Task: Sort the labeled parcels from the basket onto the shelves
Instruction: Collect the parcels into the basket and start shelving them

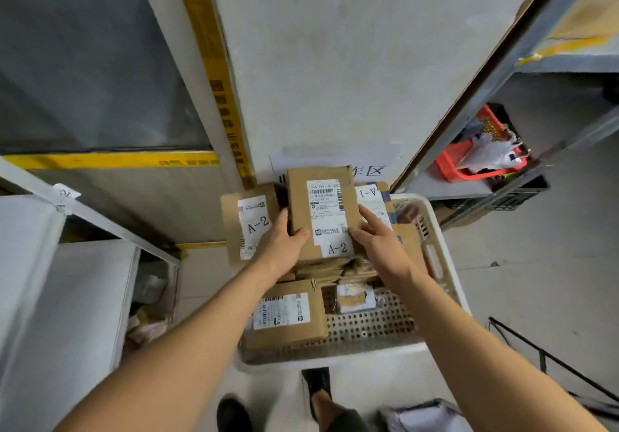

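A person stands over a white perforated basket (438, 240) that holds several cardboard parcels. Both hands meet on the topmost one, a brown box with a white label reading A-2 (320, 210), which sits above the pile at the far end of the basket. The left hand (284, 245) grips its left edge, thumb curled onto the top face and fingers hidden behind the side. The right hand (376, 239) lies against the right side of the label with fingers fairly straight, fingertips touching the cardboard; whether it grips from below cannot be told.

Just left of that box, a second A-2 parcel (249, 223) leans over the basket's far left corner. Another labelled parcel (288, 314) lies flat at the near left of the basket floor. A metal shelf (502, 63) rises to the right, with a red basket (449, 166) on a lower level. Grey shelving (67, 280) stands to the left.
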A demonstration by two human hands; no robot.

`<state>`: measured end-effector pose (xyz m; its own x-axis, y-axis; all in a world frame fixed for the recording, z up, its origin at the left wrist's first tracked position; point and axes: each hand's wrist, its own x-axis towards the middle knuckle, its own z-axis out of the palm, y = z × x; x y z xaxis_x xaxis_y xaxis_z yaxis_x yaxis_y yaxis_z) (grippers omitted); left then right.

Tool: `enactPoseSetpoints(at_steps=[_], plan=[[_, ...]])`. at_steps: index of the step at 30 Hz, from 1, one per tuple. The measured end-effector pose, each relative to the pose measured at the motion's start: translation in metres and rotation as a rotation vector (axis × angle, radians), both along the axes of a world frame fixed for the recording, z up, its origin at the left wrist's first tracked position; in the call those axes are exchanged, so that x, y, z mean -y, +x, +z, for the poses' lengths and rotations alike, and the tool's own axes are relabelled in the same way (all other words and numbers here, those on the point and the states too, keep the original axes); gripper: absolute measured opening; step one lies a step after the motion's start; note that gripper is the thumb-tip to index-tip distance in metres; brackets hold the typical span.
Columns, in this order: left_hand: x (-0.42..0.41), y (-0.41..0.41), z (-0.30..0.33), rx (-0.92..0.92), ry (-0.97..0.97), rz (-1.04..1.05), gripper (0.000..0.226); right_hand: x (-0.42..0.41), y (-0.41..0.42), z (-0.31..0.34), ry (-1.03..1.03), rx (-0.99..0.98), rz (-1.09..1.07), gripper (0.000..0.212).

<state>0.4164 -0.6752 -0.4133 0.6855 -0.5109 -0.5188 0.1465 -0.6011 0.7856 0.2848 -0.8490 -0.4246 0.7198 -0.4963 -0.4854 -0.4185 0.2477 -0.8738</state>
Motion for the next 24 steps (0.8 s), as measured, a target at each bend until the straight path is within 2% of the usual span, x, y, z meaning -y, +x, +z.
enactPoseSetpoints(at_steps=[5, 8, 11, 14, 16, 20, 24], plan=[[0.016, 0.003, -0.017, 0.003, 0.036, 0.020, 0.075, 0.020, 0.005, -0.021, 0.017, -0.016, 0.022, 0.049], [0.018, 0.003, -0.017, 0.022, 0.056, 0.013, 0.074, 0.024, 0.003, -0.021, -0.045, -0.031, 0.065, 0.054], [0.016, 0.001, -0.011, 0.063, 0.080, 0.008, 0.074, 0.022, 0.003, -0.008, -0.249, -0.088, 0.156, 0.057], [0.007, -0.001, 0.000, 0.147, 0.056, 0.030, 0.072, 0.015, 0.006, 0.013, -0.633, -0.124, 0.276, 0.059], [-0.007, -0.001, 0.012, 0.174, 0.027, 0.069, 0.068, 0.006, 0.013, 0.028, -0.812, -0.098, 0.363, 0.058], [-0.055, 0.007, 0.040, 0.323, 0.064, 0.135, 0.056, -0.025, 0.042, 0.062, -0.915, -0.020, 0.525, 0.058], [-0.134, 0.006, 0.078, 0.477, 0.164, 0.233, 0.052, -0.084, 0.085, 0.094, -0.906, 0.100, 0.687, 0.052]])
